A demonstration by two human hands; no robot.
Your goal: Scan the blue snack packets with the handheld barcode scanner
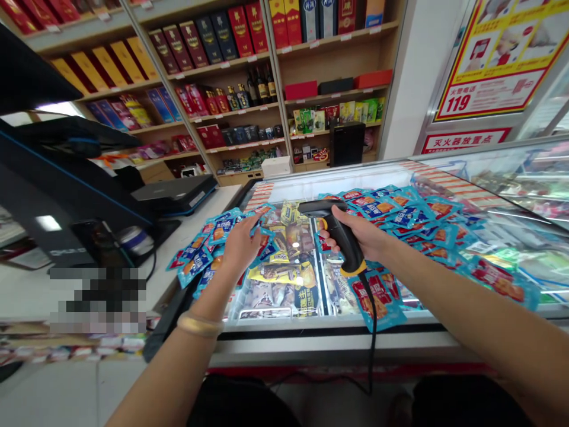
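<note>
Item: one black handheld barcode scanner (343, 240) with orange-yellow trim, held pistol-fashion over the middle of a white-rimmed, glass-topped chest freezer (311, 323). Its head pointed away from the person and to the left. The right hand (362, 234) was closed fully round the handle, fingers wrapped from the far side and thumb on top. A black cable (373, 332) hung from the butt of the scanner and dropped over the freezer's front edge. Item: a heap of flat blue foil snack packets (200, 261) with orange and red panels, spread across the left end of the glass and onto the adjoining white counter (195, 219). The left hand (240, 243) lay palm-down on this heap with fingers reaching forward among the packets; whether it pinched one or merely touched them could not be told. A pale gold bangle (200, 324) sat on the left wrist. Item: a second, larger spread of like blue packets (418, 219) covering the right half of the glass, just beyond the right hand. One red-and-blue packet (377, 299) lay directly under the scanner's butt near the front rim. Yellow-wrapped goods showed through the glass between the two hands. Surroundings: a black point-of-sale terminal (53, 196) on the counter at left, wooden wall shelves (311, 77) stocked with boxed bottles behind, and a red-and-yellow poster (498, 53) at upper right.
</note>
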